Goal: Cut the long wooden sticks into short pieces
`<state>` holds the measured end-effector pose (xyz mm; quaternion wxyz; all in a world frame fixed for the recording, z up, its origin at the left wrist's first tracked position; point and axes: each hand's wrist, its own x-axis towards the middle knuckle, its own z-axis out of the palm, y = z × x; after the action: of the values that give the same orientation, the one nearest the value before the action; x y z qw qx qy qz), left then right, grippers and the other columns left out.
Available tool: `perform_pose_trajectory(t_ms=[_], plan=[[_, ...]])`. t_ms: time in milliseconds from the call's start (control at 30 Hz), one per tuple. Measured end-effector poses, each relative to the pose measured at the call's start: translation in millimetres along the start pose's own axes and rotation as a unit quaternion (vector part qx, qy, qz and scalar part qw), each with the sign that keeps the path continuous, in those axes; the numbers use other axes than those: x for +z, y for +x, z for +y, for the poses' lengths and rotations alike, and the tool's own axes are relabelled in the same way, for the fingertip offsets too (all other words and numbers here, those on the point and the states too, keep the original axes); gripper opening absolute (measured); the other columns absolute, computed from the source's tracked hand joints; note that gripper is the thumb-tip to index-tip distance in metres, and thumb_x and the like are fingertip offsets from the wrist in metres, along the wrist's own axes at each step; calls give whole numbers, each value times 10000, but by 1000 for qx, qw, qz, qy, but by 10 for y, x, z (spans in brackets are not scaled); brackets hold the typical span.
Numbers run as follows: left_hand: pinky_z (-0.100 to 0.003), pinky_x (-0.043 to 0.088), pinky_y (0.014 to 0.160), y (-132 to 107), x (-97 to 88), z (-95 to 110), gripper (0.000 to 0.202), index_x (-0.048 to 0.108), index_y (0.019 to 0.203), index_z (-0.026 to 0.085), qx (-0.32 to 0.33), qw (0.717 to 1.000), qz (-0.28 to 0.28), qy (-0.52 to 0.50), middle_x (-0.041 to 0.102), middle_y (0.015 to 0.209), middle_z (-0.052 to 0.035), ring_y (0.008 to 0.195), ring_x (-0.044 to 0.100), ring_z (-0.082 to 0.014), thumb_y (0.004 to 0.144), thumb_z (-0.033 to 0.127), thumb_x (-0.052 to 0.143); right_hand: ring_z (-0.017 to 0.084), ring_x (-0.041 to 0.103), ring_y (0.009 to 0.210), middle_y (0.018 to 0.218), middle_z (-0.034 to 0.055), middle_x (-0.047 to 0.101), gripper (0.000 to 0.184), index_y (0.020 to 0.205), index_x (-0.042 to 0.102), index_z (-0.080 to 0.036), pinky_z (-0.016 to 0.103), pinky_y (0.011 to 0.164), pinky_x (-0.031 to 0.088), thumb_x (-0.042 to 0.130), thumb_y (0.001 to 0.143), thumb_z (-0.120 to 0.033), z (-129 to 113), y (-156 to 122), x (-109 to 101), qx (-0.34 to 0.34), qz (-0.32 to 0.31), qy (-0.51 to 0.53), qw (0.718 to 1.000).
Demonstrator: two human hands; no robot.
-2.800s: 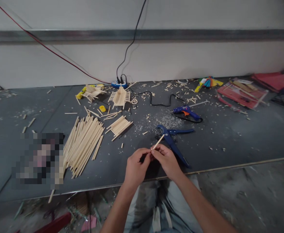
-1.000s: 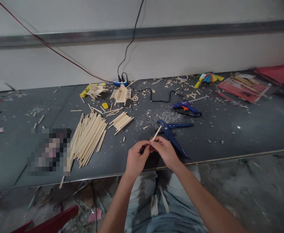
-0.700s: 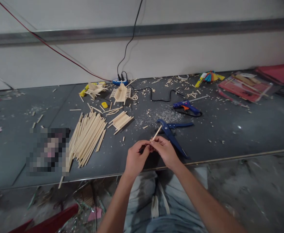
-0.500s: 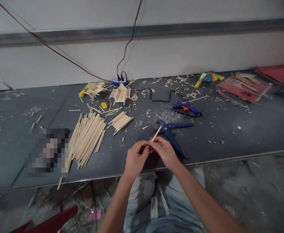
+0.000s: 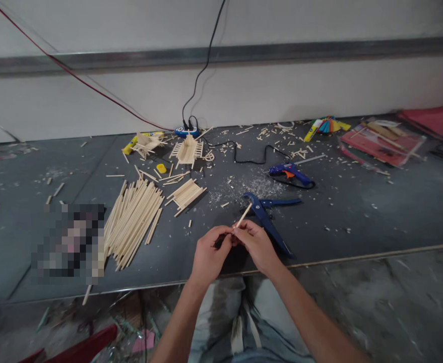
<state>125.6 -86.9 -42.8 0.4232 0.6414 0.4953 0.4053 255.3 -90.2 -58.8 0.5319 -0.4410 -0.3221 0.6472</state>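
Observation:
My left hand (image 5: 208, 254) and my right hand (image 5: 258, 244) meet above the near edge of the dark mat (image 5: 357, 212). Both pinch a thin wooden stick (image 5: 243, 216) that points up and away to the right. Something dark sits between my left fingers, too small to make out. A blue cutter (image 5: 268, 219) lies on the mat just beyond my right hand.
A pile of long wooden sticks (image 5: 134, 219) lies to the left, with small stick frames (image 5: 186, 194) and models (image 5: 187, 149) behind. A blue glue gun (image 5: 291, 174) with its black cord rests further back. Red packets (image 5: 382, 141) lie far right. Chips litter the mat.
My hands have kept the same pinch on the stick. Only the camera has shifted slightly.

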Motion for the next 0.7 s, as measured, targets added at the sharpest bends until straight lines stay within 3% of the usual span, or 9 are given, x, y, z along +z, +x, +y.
perform_pose_trajectory(t_ms=[400,700], plan=[[-211,476,711,10,7,-3,149,637,864,190,7,1000,-2,19,651,827,-20,728,600,-112,783,182,512,109,526,595,659,-21,583,156,777,607,-189,253,604,421,639,707,-325,4,9,-19,13,3,4,1000],[-229,497,713,-1,-4,-18,164,643,890,181,-3,1000,-8,-27,652,873,-39,759,614,-123,779,194,524,116,551,596,680,0,612,172,775,617,-180,261,606,458,652,692,-327,-7,2,-40,23,-7,25,999]])
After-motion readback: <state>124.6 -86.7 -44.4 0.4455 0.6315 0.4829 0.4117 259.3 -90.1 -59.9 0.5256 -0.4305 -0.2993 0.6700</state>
